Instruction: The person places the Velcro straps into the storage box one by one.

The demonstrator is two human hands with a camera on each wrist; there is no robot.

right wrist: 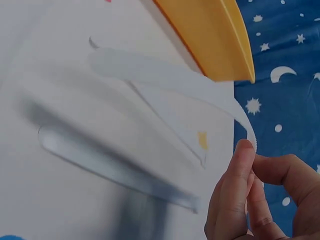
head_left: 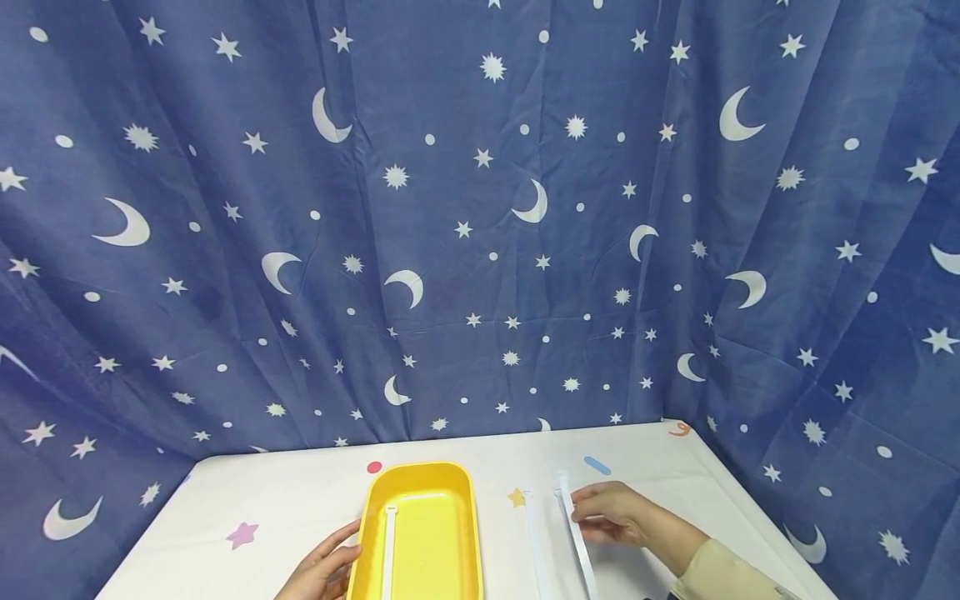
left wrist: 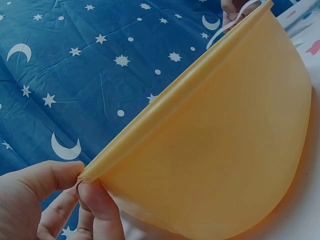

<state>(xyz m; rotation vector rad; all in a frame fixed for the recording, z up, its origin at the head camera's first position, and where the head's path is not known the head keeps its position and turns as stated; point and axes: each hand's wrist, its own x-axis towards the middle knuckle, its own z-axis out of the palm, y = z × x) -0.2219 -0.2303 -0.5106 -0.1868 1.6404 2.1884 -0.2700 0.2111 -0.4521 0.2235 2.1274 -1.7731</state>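
Observation:
A yellow plastic bin [head_left: 477, 542] with rounded corners sits on the table, one white strap [head_left: 388, 550] lying inside along its left side. My left hand [head_left: 321, 568] pinches the bin's rim between thumb and fingers, as the left wrist view shows close up. To the right of the bin, my right hand [head_left: 611, 512] pinches a thin white strap [right wrist: 165, 75] near one end. The rest of that strap curves away from the fingertips above the table. Below it in the right wrist view lie another white strap [right wrist: 120, 170] and a further one [right wrist: 165, 120].
The white table cover [head_left: 300, 487] carries printed shapes, among them a pink star, a red dot and a blue bar. A blue curtain [head_left: 450, 333] with moons and stars hangs behind the table and along its sides.

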